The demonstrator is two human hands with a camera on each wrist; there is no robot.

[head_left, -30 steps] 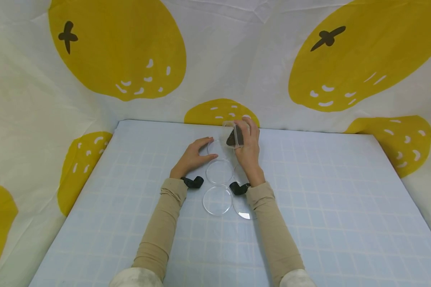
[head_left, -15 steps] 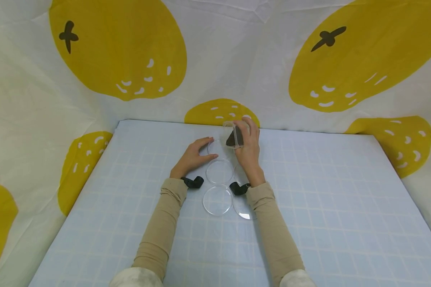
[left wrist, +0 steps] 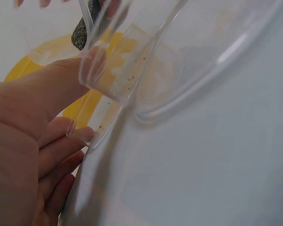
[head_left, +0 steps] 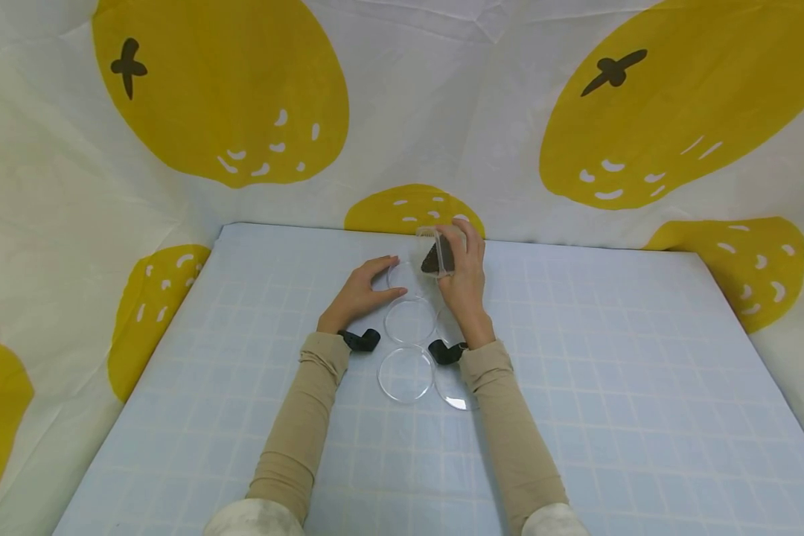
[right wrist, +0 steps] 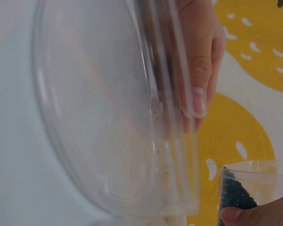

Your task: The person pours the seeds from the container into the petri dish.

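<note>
A clear round petri dish (head_left: 400, 277) lies at the far end of a group of similar dishes. My left hand (head_left: 362, 294) grips its rim from the left, thumb in front and fingers behind. Just right of it and higher, my right hand (head_left: 465, 279) holds a clear plastic container (head_left: 429, 234), tipped toward the left. Dark granular material (head_left: 435, 260) is banked inside that container; what kind it is I cannot tell. In the left wrist view a few tiny grains (left wrist: 132, 77) show in a dish, and the left thumb (left wrist: 61, 84) touches its wall.
Nearer the body are a middle dish (head_left: 409, 320), a front dish (head_left: 405, 374) and a front right dish (head_left: 454, 393). The right forearm partly covers another dish (head_left: 447, 326). A lemon-printed curtain (head_left: 442, 134) rises behind the checked tabletop (head_left: 610, 357).
Both hands stay in place. The dark material in the tipped container shifts slightly in shape; little else differs.
</note>
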